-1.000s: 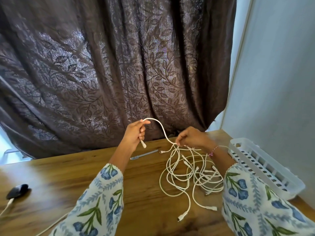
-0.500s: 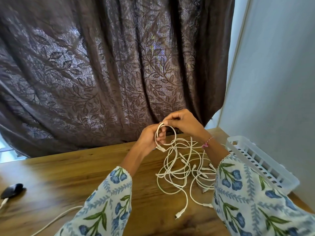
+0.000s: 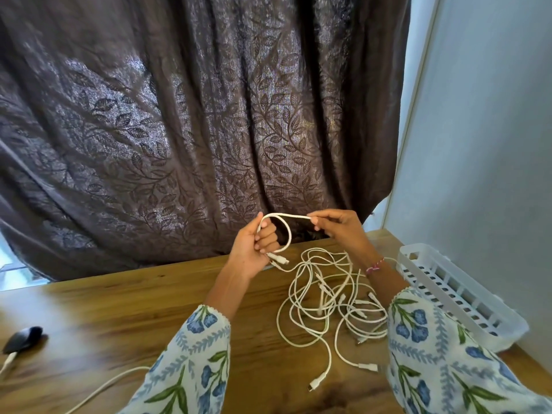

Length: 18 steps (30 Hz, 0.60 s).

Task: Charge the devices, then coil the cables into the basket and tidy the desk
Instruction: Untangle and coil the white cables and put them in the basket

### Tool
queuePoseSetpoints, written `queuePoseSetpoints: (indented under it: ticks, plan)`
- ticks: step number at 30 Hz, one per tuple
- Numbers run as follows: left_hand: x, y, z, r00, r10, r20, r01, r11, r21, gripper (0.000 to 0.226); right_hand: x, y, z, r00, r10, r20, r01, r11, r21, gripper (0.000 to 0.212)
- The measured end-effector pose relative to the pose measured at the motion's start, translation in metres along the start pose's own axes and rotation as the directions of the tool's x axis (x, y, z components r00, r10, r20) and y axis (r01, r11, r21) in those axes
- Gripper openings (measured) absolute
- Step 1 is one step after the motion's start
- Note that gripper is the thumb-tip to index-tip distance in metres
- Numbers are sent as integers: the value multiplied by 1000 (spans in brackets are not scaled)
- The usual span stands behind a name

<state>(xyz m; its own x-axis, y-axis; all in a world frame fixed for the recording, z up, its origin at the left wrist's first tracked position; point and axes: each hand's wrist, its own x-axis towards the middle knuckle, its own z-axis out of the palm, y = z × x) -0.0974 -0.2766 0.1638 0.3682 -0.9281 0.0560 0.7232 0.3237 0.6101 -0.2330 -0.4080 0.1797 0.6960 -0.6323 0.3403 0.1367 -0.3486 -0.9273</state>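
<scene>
Both forearms are raised above the far part of the desk point(image 3: 119, 318), in front of the dark leaf-patterned curtain point(image 3: 194, 130). Sleeves are white with blue flowers.

Left hand point(image 3: 254, 249): palm toward the camera, fingers curled round a small loop of white cable point(image 3: 286, 231). The loop passes over the top of the fingers and curves down the right side of the hand. A connector end sticks out just below the fingers, pointing right.

Right hand point(image 3: 337, 227): held level with the left, a little apart from it. Thumb and forefinger pinch the same cable at the top of the loop; the other fingers are curled under. A pink thread bracelet point(image 3: 375, 265) sits on this wrist.

From the right hand the cable drops toward the cable tangle point(image 3: 325, 309), a loose heap of white leads lying on the desk toward its right edge, below and between the two forearms. Several plug ends show within the heap; two lie at its near side. How many separate cables make up the heap cannot be told.

White slotted basket point(image 3: 454, 297): at the right edge of the desk, against the pale wall, just beside the tangle.

Near the left edge of the desk: a small black device point(image 3: 22, 339) with a white lead attached. Another white lead point(image 3: 110, 383) runs along the near edge, passing under the left sleeve.
</scene>
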Motion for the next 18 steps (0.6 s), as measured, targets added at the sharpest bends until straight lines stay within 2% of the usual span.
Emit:
queuePoseSetpoints:
  ticks: [3, 7, 9, 12, 15, 18]
  plan:
    - [-3, 7, -5, 997, 82, -3, -82, 996, -46, 49, -2, 9, -9, 997, 68, -43, -67, 997, 28, 22]
    - [-4, 25, -18, 972, 230, -46, -234, 961, -147, 33, -5, 15, -15, 988, 121, -90, -123, 992, -14, 21]
    - [-5, 34, -27, 960, 267, -78, -276, 951, -139, 29, -6, 16, -16, 984, 149, -94, -154, 987, -51, 20]
    - [-5, 38, -32, 957, 257, -133, -261, 965, -13, 36, -3, 13, -10, 989, 123, -85, -142, 950, -277, 15]
    - [-3, 36, -29, 942, 246, -229, -217, 966, 142, 37, 0, 4, 1, 999, 15, 47, 19, 759, -650, 11]
    - [-2, 35, -27, 912, 263, -314, -159, 934, 321, 37, -3, -15, 16, 978, 68, 197, 130, 540, -832, 11]
